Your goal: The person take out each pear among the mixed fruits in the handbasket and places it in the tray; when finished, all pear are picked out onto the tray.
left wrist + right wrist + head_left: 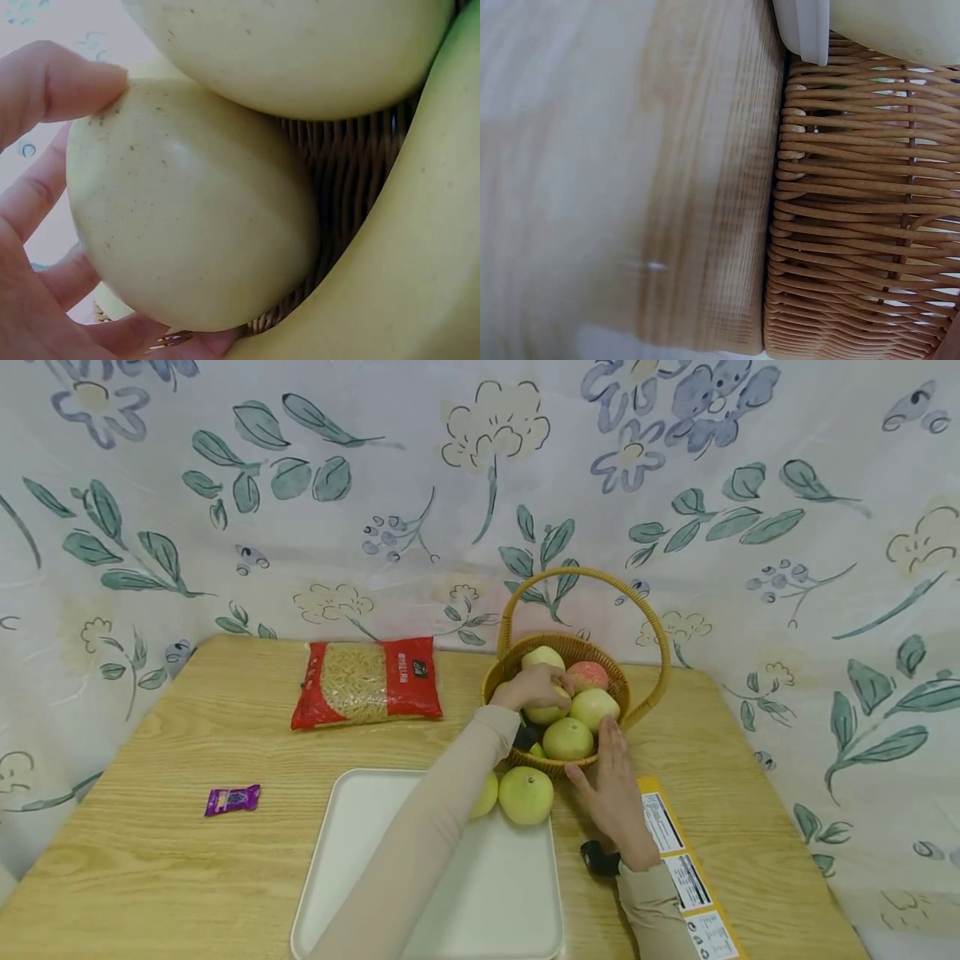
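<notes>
My left hand [531, 687] reaches into the wicker basket [660, 685] and grips a pale green, speckled round fruit [187, 202]. In the left wrist view the thumb lies on one side of it and the fingers curl round the other. My right hand [621, 806] rests with straight fingers at the basket's near right rim. Around the gripped fruit lie more pale green fruits [568, 740] and a red one [588, 677]. Two similar fruits [527, 795] are on the far right part of the white tray [517, 893], one partly behind my left sleeve.
A red bag of pasta [356, 683] lies at the back left of the wooden table [150, 877]. A small purple packet [232, 800] is left of the tray. Beside my right forearm lies a yellow box [693, 881] with white labels. A patterned cloth hangs behind the table.
</notes>
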Demonstrator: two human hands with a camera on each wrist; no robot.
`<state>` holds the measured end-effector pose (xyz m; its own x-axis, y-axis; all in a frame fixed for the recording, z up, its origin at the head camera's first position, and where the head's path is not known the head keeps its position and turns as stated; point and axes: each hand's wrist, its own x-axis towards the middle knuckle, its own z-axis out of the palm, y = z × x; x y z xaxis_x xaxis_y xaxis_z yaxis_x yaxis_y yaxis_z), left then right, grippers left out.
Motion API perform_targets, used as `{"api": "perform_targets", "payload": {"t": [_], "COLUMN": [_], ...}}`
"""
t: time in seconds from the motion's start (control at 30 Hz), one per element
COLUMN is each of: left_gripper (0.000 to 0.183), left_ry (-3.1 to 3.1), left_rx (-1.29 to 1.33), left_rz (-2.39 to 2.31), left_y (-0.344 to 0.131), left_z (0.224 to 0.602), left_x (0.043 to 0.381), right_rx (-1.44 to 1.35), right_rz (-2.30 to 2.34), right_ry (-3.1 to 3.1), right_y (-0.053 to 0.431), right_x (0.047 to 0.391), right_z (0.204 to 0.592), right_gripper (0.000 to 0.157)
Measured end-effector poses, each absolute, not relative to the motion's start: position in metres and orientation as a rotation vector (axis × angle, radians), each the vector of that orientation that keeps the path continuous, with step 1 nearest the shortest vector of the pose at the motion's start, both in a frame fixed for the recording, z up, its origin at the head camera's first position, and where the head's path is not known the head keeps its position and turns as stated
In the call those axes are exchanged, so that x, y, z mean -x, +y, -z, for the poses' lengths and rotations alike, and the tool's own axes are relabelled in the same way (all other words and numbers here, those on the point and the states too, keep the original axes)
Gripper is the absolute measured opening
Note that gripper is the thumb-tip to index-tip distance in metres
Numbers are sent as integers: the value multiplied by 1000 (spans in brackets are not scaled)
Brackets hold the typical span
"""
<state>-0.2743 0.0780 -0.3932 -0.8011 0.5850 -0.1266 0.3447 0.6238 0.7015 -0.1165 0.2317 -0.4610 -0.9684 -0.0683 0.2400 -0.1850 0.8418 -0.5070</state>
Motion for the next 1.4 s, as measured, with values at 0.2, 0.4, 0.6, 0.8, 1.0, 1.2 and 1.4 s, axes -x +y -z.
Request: {"api": "perform_targets", "payload": {"t": [0.2,0.4,0.6,0.8,1.0,1.2,1.4], "left_gripper": [21,23,21,21,25,27,28], "left_ry": [2493,2429,2414,2322,2250,2232,2206], "left_rx": [-726,-675,-590,-540,-616,-506,-409], "left_rz": [-1170,-1332,-1463,-1650,-1777,-1816,-1875], "left_y": [71,59,49,35,16,-11,-32], "left_z": [392,387,381,379,366,362,369], "left_x": [273,271,266,257,245,232,219], "right_rx": [-217,-233,-232,-227,-220,-212,-206], "right_rz": [-794,-785,-785,-796,-798,-786,-783], "right_ry": [-2793,-2786,-2773,-2776,-2777,-2796,-2790], "right_y": [232,234,235,233,232,233,233], "right_x": [116,116,117,116,116,117,117], "right_z": [461,461,462,463,463,462,462], "right_gripper": [86,87,87,87,88,88,88]}}
